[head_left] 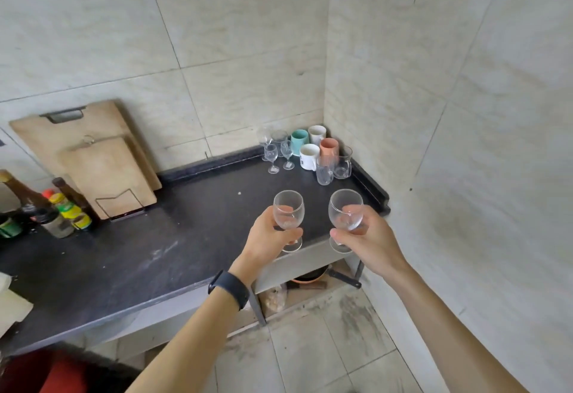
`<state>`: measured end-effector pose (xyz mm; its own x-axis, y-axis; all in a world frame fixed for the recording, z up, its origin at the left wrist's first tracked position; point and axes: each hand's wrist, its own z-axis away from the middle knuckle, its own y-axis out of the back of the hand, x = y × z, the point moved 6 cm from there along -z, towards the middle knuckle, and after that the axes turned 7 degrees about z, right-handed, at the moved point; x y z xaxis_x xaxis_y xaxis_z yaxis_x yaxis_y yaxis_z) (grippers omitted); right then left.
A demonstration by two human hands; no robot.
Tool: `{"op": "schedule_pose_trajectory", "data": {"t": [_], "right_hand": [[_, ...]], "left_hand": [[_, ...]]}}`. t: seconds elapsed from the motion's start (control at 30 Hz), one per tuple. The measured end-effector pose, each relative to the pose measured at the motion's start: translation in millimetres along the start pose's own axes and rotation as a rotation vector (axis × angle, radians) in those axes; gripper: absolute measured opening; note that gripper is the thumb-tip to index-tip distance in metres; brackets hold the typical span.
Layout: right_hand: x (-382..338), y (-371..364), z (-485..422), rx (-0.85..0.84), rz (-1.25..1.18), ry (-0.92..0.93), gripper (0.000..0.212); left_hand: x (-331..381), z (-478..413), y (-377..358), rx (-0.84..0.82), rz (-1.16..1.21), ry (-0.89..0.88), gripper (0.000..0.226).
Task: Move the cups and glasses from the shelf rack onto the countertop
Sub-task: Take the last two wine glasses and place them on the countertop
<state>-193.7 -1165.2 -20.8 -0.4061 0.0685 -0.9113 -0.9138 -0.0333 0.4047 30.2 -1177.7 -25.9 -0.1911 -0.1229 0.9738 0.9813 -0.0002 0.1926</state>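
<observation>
Nearest: left hand (268,237) clasping left wine glass (288,209) at bowl and stem; right hand (367,242) likewise clasping right wine glass (345,209). Both upright, stems vertical, above front edge of countertop (155,246). Beyond, in far corner: cluster of cups and glasses (310,153), nearer the right hand.
</observation>
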Motion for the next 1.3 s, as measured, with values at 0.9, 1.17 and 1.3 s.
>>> {"op": "schedule_pose_trajectory", "data": {"t": [0.9, 1.17, 1.3], "right_hand": [[79, -134, -354, -0.245, 0.182, -0.216, 0.046], [141, -172, -415, -0.259, 0.299, -0.382, 0.047], [158, -181, -451, -0.238, 0.325, -0.417, 0.047]], "left_hand": [[-131, -324, 35, 0.123, 0.009, 0.340, 0.044], [-194, -378, 32, 0.114, 0.006, 0.494, 0.050], [-208, -403, 31, 0.161, 0.017, 0.537, 0.048]]}}
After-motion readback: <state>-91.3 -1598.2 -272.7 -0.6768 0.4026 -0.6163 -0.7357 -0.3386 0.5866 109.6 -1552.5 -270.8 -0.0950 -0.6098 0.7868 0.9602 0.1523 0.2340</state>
